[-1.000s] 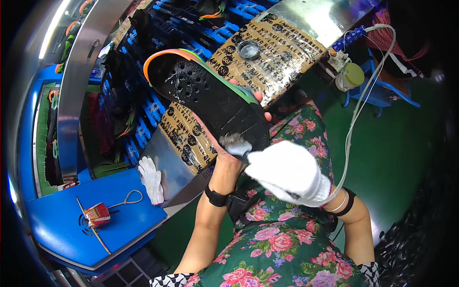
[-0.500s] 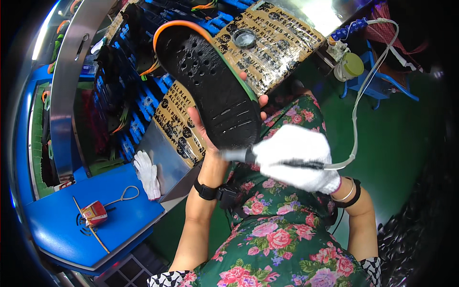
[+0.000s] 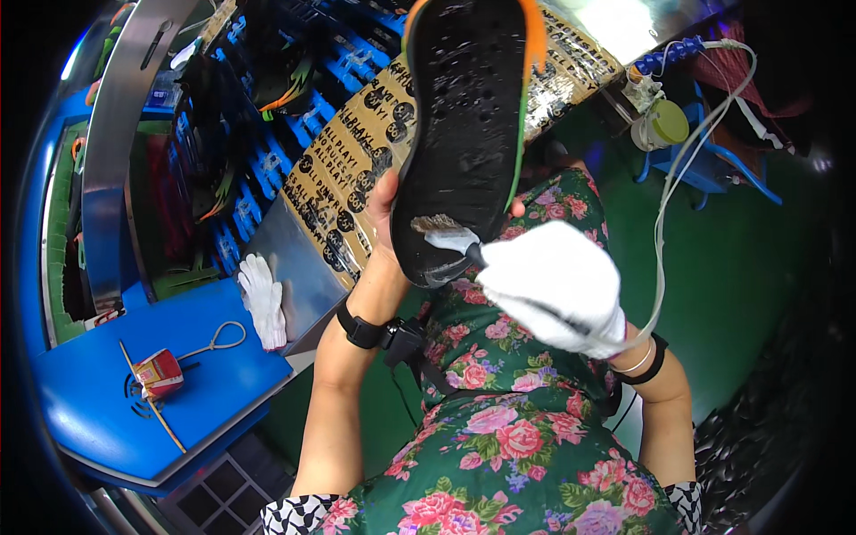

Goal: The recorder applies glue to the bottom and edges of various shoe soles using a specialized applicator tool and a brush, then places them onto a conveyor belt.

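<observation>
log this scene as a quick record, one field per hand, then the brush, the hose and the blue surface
left hand: bare, holding a black shoe sole
right hand: white-gloved, gripping a brush
brush: bristles at the sole's near end
hose: pale, runs to the right hand
blue surface: red box on it, spare white glove at its edge

black sole [image 3: 464, 165]: glossy | worn glove [image 3: 555, 281]: white cloth | blue panel [image 3: 218, 392]: smooth, glossy
</observation>
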`<act>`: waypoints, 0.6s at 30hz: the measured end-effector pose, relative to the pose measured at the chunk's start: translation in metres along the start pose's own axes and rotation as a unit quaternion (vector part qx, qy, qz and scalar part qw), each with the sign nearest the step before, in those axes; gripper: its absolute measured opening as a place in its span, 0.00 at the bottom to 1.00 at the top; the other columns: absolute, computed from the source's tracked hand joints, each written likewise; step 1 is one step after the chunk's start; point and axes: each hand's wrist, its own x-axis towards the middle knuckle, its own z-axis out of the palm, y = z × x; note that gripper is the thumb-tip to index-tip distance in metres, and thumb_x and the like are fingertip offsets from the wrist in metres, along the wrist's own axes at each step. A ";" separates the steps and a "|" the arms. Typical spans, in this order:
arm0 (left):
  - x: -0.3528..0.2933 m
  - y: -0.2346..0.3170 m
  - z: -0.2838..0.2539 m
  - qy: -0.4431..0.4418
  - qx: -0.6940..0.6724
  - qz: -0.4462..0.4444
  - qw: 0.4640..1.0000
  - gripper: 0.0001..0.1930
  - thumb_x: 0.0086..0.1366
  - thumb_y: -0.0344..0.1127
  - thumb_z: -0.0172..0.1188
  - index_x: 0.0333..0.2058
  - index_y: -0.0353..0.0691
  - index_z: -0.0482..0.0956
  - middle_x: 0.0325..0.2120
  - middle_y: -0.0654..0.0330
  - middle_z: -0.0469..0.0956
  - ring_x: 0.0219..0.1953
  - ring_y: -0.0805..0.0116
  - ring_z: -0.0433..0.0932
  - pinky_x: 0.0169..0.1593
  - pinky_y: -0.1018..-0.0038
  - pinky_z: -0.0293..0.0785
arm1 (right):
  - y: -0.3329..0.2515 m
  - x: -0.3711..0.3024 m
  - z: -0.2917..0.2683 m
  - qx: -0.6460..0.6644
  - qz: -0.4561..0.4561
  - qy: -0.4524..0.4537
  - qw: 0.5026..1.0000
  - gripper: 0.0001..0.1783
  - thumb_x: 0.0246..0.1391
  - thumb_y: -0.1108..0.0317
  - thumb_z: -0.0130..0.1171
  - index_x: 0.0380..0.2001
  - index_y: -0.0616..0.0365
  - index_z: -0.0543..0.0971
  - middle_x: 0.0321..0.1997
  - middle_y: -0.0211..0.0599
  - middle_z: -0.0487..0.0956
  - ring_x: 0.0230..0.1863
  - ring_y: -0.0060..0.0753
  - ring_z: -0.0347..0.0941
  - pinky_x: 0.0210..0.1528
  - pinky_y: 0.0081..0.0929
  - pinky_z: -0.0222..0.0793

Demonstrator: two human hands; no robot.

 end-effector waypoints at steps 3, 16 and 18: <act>0.006 0.004 -0.001 0.015 0.029 -0.009 0.999 0.62 0.52 0.73 0.67 0.74 0.39 0.51 0.70 0.41 0.58 0.53 0.35 0.75 0.55 0.49 0.81 | -0.009 -0.012 0.009 0.049 0.007 -0.058 0.997 0.20 0.50 0.74 0.70 0.48 0.54 0.86 0.47 0.39 0.86 0.45 0.40 0.83 0.44 0.35 0.77; -0.012 0.014 -0.007 0.069 0.071 -0.071 0.993 0.51 0.55 0.63 0.65 0.71 0.38 0.61 0.67 0.39 0.65 0.63 0.34 0.71 0.66 0.38 0.66 | -0.013 -0.011 0.009 0.094 -0.006 -0.061 0.994 0.18 0.52 0.75 0.69 0.48 0.55 0.86 0.46 0.37 0.87 0.38 0.38 0.83 0.40 0.30 0.78; -0.019 0.014 -0.011 0.083 0.025 -0.065 0.994 0.38 0.61 0.49 0.60 0.64 0.29 0.70 0.57 0.41 0.77 0.57 0.46 0.80 0.67 0.53 0.71 | -0.019 0.001 -0.004 0.166 0.033 -0.086 0.982 0.15 0.51 0.75 0.71 0.44 0.56 0.87 0.45 0.37 0.87 0.38 0.36 0.83 0.40 0.30 0.78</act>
